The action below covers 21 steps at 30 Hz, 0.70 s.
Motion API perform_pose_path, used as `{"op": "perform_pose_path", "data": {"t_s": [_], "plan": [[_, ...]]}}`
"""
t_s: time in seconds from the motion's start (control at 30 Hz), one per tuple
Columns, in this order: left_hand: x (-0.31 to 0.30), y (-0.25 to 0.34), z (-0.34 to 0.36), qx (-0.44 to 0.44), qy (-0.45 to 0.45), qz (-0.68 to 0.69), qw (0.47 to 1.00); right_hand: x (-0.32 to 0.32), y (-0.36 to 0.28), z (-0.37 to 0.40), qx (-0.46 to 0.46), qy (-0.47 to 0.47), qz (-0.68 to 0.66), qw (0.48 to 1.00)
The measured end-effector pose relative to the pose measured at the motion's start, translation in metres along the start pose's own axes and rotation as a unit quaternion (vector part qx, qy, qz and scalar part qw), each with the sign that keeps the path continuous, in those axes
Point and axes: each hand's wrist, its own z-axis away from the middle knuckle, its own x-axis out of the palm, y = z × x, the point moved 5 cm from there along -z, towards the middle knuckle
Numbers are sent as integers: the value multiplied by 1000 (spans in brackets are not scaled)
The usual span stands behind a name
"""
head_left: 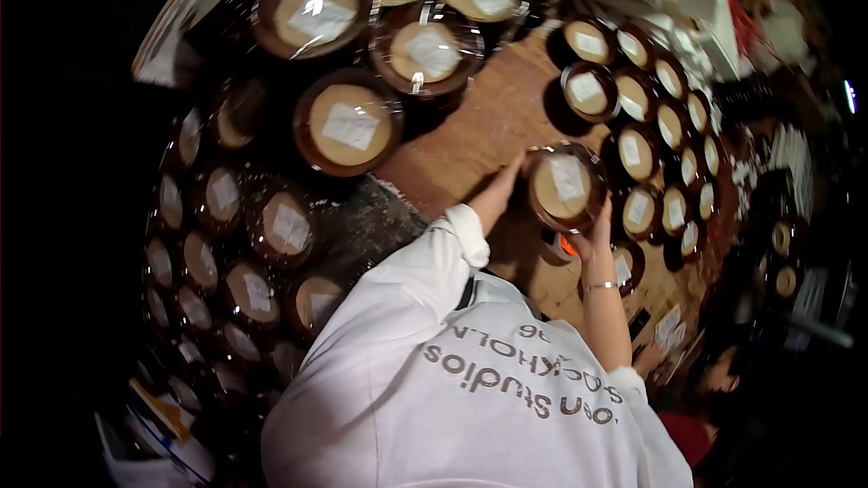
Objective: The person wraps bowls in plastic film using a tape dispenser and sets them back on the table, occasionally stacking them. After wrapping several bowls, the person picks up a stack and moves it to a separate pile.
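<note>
A dark brown round dish with a pale disc inside, a white paper label and shiny clear film is held between my two hands above the table. My left hand presses against its left side, while my right hand supports its lower right rim, with a bracelet on that wrist. Under the dish, a small object with an orange glow shows in part. Just right of my right hand, a similar dish rests on the wooden table.
Larger wrapped dishes stand at the upper left. Several more fill the left side, and several smaller ones crowd the right. At the lower right are papers and another person's hand.
</note>
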Motion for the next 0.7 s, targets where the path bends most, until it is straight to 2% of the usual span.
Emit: {"op": "perform_pose_path", "data": {"t_s": [0.1, 0.3, 0.37, 0.4, 0.43, 0.47, 0.53, 0.57, 0.6, 0.67, 0.7], "plan": [[-8, -9, 1, 4, 7, 18, 1000, 15, 5, 3, 31, -49, -31, 998], [-25, -15, -3, 60, 58, 23, 996, 52, 10, 11, 52, -91, 49, 993], [-39, -25, 2, 81, 91, 78, 989, 57, 14, 16, 87, -88, 84, 989], [-46, -37, 6, 86, 108, 164, 977, 58, 15, 19, 108, -85, 112, 984], [-30, -18, 46, 121, 76, 237, 961, 61, 17, 17, 95, -68, 140, 983], [-17, 2, 91, 157, 43, 306, 938, 76, 22, 19, 104, -102, 159, 977], [-38, -6, 111, 270, 23, 345, 898, 102, 33, 26, 138, -120, 241, 953], [-45, -13, 127, 273, 15, 367, 889, 113, 41, 27, 184, -115, 250, 944], [-44, -5, 159, 308, 92, 336, 885, 123, 51, 21, 208, -160, 282, 923], [-81, -25, 157, 395, 123, 303, 858, 156, 70, 25, 213, -184, 384, 879], [-82, -26, 173, 410, 150, 324, 840, 167, 85, 27, 236, -232, 410, 850]]}}
